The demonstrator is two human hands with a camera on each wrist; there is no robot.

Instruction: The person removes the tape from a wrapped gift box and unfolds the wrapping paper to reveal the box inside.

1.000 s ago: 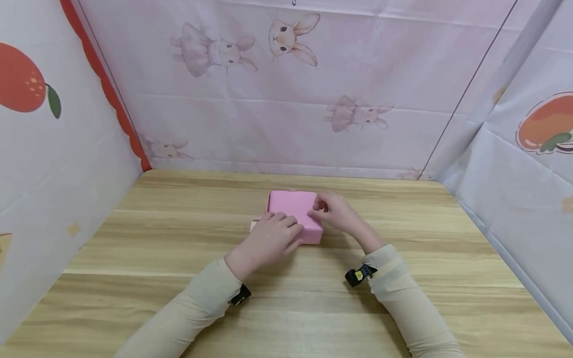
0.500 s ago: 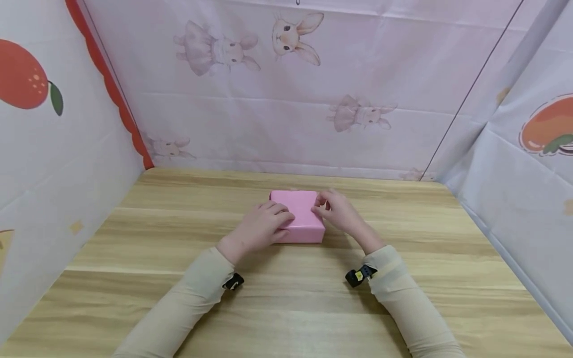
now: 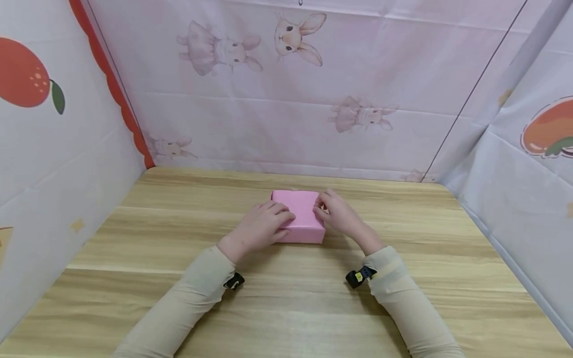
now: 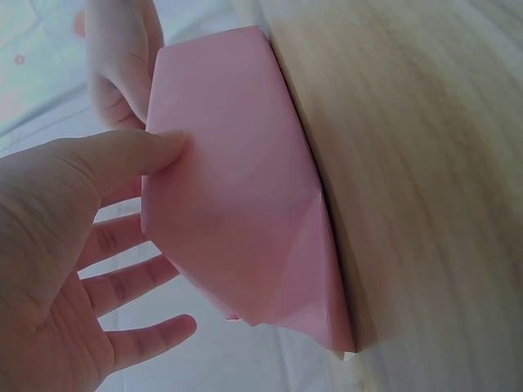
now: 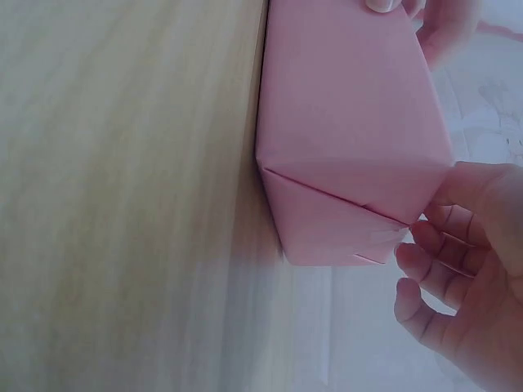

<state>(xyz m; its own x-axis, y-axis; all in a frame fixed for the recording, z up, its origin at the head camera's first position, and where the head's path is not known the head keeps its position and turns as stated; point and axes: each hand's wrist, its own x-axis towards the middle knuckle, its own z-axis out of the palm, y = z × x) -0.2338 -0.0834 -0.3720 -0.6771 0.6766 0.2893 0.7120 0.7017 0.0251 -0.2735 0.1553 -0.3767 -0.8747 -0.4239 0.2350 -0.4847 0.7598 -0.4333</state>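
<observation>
A box wrapped in pink paper rests on the wooden table, below the middle of the head view. The left hand lies over its left part, fingers extended on the top; in the left wrist view the thumb of that hand touches the front face. At the box's right top edge is the right hand, its fingers bent. The right wrist view shows the right hand touching the corner of the folded right end, where a flap lies slantwise. Loose folds of paper bulge at the left end.
The wooden table stretches around the box. Behind it hangs a pale pink cloth with rabbit pictures, and white cloths with fruit prints stand at the left and right.
The left hand has shifted slightly left and up over the box, and the pale piece seen at the box's left side is no longer visible. The right hand has barely moved.
</observation>
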